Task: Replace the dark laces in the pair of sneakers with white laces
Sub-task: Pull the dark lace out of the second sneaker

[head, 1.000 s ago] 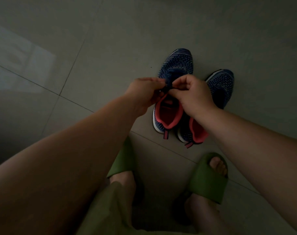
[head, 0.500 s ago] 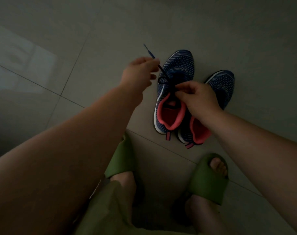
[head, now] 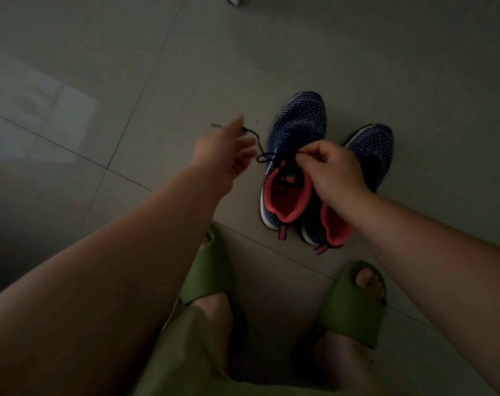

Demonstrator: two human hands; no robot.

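bow just pulled undone, unlacing barely begun | left hand (head: 225, 155) fingers spread, releasing dark lace (head: 260, 144) end at 10 o'clock | right hand (head: 334, 167) pinches lace over navy knit sneaker (head: 294, 155), red-lined, on floor | no white laces visible

Left arm: bare, stretched forward and across from the lower left, wrist straight.
Left hand (head: 227, 151): blurred, fingers spread and loosely extended; whether they hold anything cannot be told.
Right arm: bare, coming in from the right edge, bent inward at the wrist.
Right hand (head: 331, 167): back toward the camera, fingers curled, thumb and forefinger pinched together at their tips.
Feet: both in view below the arms, toes pointing forward.
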